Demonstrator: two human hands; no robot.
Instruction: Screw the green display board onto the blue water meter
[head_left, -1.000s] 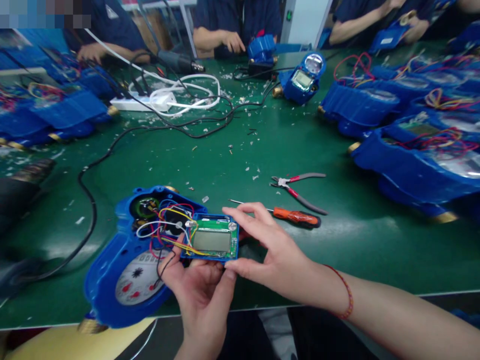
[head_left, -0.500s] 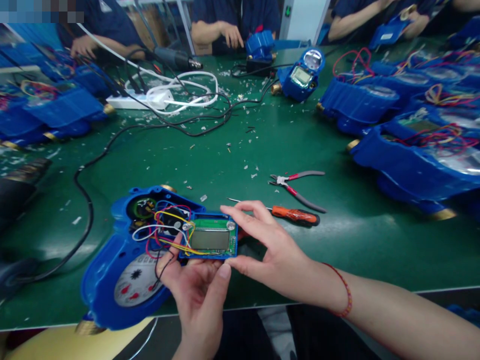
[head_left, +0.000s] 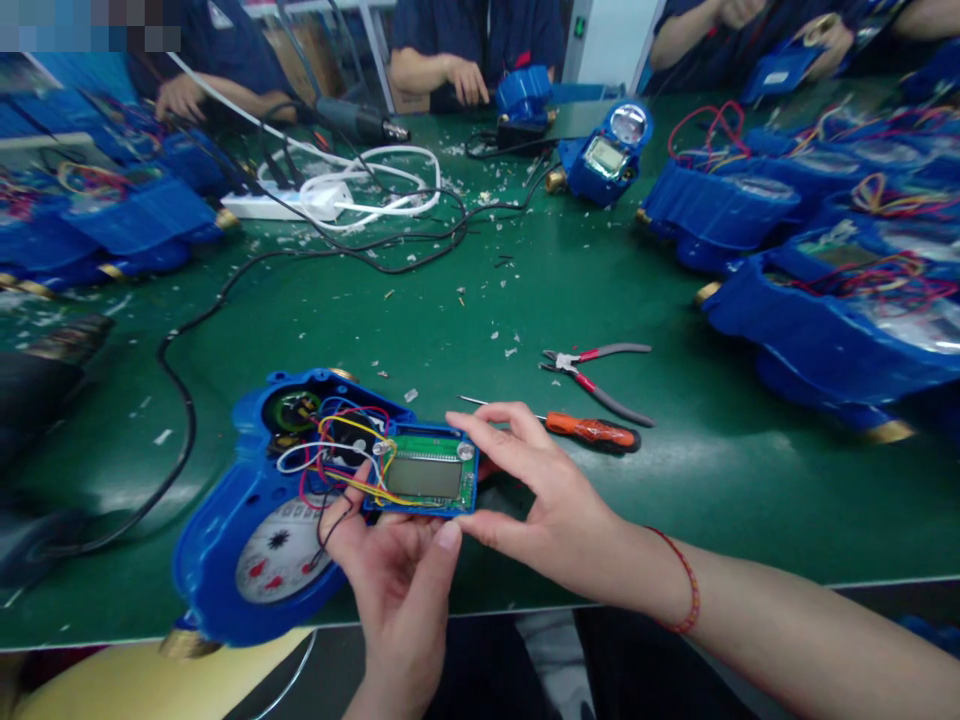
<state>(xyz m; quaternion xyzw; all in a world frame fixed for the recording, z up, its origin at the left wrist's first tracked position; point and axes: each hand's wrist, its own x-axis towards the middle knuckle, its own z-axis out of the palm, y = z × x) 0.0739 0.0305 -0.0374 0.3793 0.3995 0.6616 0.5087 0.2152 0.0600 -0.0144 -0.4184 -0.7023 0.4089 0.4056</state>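
1. The left hand (head_left: 397, 590) is cradling the display board (head_left: 424, 478) from below, while the right hand (head_left: 544, 490) is gripping its right end.
2. The meter (head_left: 259, 545) is lying on the tabletop (head_left: 675, 510), left of the board and wired to it.
3. The screwdriver (head_left: 592, 430) is lying just beyond the right hand, with the pliers (head_left: 592, 378) behind it.
4. More meters (head_left: 817, 330) are sitting along the tabletop's right side.

A green workbench (head_left: 675, 510) spans the view, strewn with small plastic shards (head_left: 511, 352). At 6 o'clock lies an opened blue water meter (head_left: 214, 560), its coloured wires exposed. Red-handled pliers (head_left: 596, 380) and an orange-handled screwdriver (head_left: 592, 430) lie side by side at 4 o'clock. Piles of blue meters (head_left: 825, 340) sit at 3 o'clock, more (head_left: 127, 225) at 9. A white power strip (head_left: 277, 205) lies at 11 o'clock, with a black cable (head_left: 169, 370) trailing toward 8.
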